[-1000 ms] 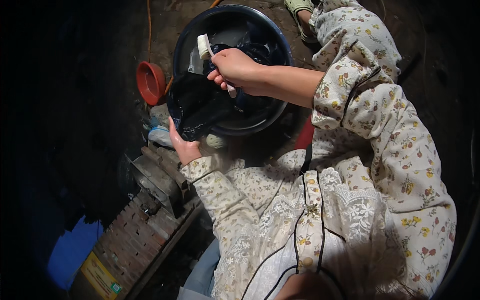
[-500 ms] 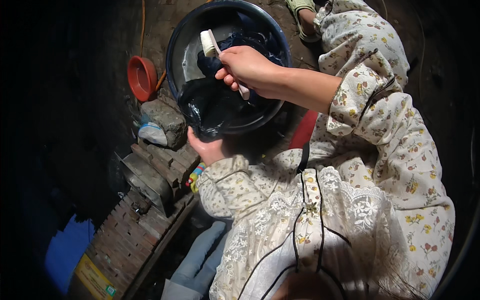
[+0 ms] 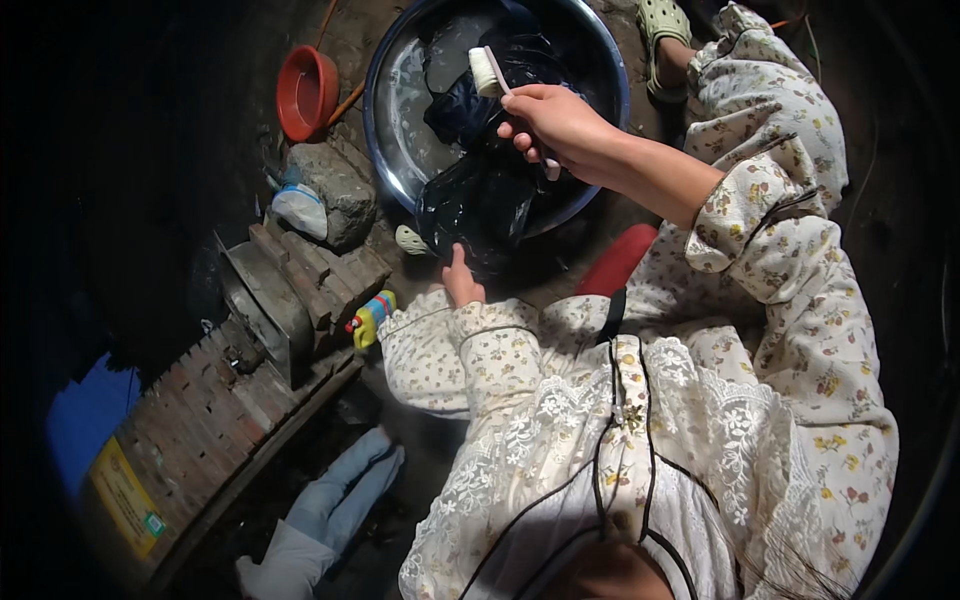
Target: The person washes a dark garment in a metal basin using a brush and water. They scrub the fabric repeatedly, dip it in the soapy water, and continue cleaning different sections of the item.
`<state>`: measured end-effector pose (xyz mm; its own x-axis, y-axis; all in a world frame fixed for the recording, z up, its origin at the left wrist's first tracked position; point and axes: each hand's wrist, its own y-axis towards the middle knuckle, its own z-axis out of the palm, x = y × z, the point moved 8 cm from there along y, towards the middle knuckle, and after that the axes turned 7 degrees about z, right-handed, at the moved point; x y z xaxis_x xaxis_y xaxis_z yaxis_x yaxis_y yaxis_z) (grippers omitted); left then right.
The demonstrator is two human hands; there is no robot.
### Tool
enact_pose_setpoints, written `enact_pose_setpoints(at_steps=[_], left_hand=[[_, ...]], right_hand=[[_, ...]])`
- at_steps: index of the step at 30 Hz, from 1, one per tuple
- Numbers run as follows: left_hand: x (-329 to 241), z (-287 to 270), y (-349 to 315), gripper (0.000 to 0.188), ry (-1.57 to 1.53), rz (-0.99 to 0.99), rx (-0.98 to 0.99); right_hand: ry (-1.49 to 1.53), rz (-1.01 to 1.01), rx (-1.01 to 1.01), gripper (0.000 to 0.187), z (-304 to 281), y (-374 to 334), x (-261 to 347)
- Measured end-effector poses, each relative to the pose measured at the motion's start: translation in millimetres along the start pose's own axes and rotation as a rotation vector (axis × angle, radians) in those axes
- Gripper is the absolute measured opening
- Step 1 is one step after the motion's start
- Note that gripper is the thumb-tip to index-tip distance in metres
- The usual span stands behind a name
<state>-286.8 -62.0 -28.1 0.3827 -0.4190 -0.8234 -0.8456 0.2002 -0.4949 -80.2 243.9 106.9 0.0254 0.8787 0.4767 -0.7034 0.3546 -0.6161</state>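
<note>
Head | right hand (image 3: pixel 556 122): curled round pale white-bristled brush (image 3: pixel 486 73) | left hand (image 3: pixel 462 281): clasping dark glossy cloth (image 3: pixel 472 205)

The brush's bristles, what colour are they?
The bristles are creamy white, seen best in the head view.

Scrub brush (image 3: pixel 486 72) noted: white-bristled, pale-pink-handled. Wet cloth (image 3: pixel 475 200) seen: black, dark navy. Grey basin (image 3: pixel 398 105) is rimmed in blue. Far-left bowl (image 3: pixel 303 95) is coloured orange-red. Right, cream sleeve (image 3: pixel 815 300) is printed with yellow and rust flowers.
</note>
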Motion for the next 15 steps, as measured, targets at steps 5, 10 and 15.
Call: enact_pose_setpoints(at_steps=[5,10,15], left_hand=[[22,10,-14,0.032,-0.375,-0.153,0.068],[6,24,-33,0.028,-0.658,-0.225,0.032],[14,20,-54,0.037,-0.736,-0.134,0.045]], right_hand=[[-0.030,0.037,0.025,0.022,7,-5,-2],[-0.095,0.061,0.018,0.021,2,0,-7],[-0.234,0.090,-0.021,0.021,2,0,-15]])
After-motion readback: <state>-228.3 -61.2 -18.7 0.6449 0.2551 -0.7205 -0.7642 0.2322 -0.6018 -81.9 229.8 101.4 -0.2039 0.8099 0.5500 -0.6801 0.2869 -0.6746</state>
